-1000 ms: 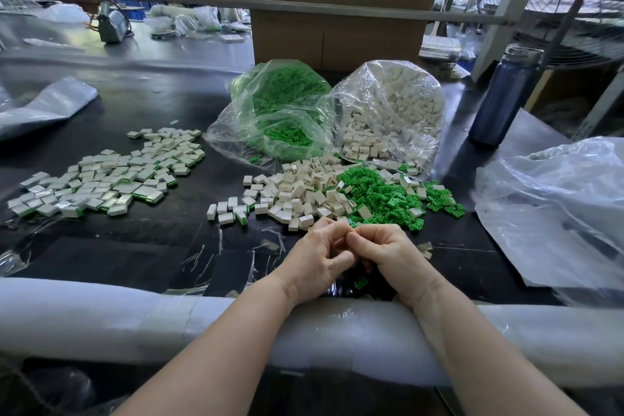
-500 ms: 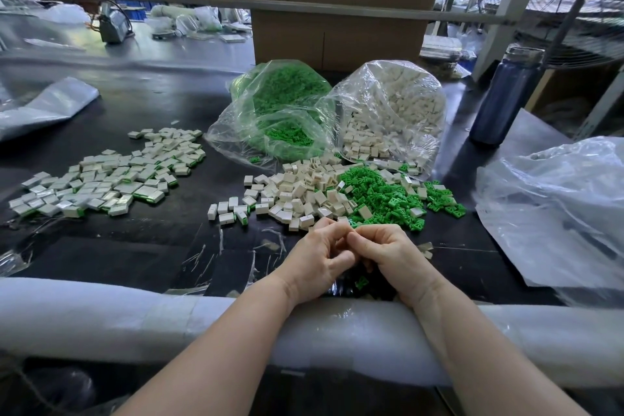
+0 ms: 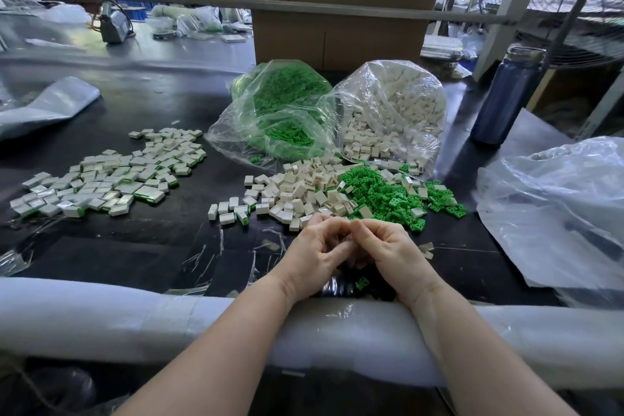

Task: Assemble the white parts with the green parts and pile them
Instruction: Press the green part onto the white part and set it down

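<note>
My fingers are curled in on both sides, left hand [image 3: 312, 252] and right hand [image 3: 388, 248] meeting fingertip to fingertip just above the black table [image 3: 141, 246], thumbs and forefingers pinched together over something small. My own knuckles hide it, so I cannot tell what part I am gripping, or whether each hand has its own piece. My forearms rest on the white padded edge [image 3: 101, 317] of the bench.

Just beyond my fingertips lies the loose heap of white parts [image 3: 297, 192], and touching it on the right the loose green parts [image 3: 381, 192]. A single green piece [image 3: 362, 283] sits on the table under my wrists. Behind the heaps stand two clear bags, the bag of green parts [image 3: 280, 111] on the left and the bag of white parts [image 3: 401, 111] beside it. The assembled pile [image 3: 111, 176] spreads well off to my left.
</note>
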Demonstrator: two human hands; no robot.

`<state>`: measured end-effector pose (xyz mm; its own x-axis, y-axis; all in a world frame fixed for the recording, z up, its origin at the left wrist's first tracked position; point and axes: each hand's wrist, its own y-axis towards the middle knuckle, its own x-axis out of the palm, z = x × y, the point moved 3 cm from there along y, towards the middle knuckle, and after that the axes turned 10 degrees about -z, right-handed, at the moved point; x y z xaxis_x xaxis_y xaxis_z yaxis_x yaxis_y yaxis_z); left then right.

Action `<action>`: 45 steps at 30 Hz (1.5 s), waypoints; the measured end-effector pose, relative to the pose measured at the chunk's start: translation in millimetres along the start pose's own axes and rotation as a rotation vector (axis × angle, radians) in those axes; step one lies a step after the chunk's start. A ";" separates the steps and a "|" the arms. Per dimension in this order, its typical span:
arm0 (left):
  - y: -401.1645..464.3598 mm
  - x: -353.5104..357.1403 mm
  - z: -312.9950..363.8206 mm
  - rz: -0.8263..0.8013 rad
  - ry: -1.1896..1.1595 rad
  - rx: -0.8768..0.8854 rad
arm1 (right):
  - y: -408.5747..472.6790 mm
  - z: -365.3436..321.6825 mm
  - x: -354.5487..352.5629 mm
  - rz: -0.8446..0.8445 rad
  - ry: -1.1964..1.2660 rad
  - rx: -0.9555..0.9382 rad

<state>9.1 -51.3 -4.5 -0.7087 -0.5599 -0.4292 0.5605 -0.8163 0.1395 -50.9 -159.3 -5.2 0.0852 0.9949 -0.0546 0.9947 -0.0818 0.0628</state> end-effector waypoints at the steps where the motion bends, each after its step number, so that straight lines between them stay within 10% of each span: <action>1: 0.3 -0.8 -1.5 0.021 0.004 -0.006 | 0.5 0.9 -1.7 0.040 -0.011 0.005; 25: 1.0 -3.8 -4.7 0.138 0.109 -0.051 | 2.0 -0.4 -6.9 0.221 -0.436 -0.060; 39: -13.7 -44.7 -26.6 0.934 -0.089 -0.294 | -4.7 7.4 -38.4 0.680 -0.349 0.022; 45: -13.5 -44.6 -35.1 0.910 -0.083 -0.450 | -7.4 11.5 -45.9 0.791 -0.322 0.080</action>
<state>48.2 -10.4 -18.5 0.0495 -0.9637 -0.2623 0.9987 0.0441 0.0265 -61.4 -205.1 -14.6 0.7557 0.5791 -0.3060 0.6360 -0.7603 0.1318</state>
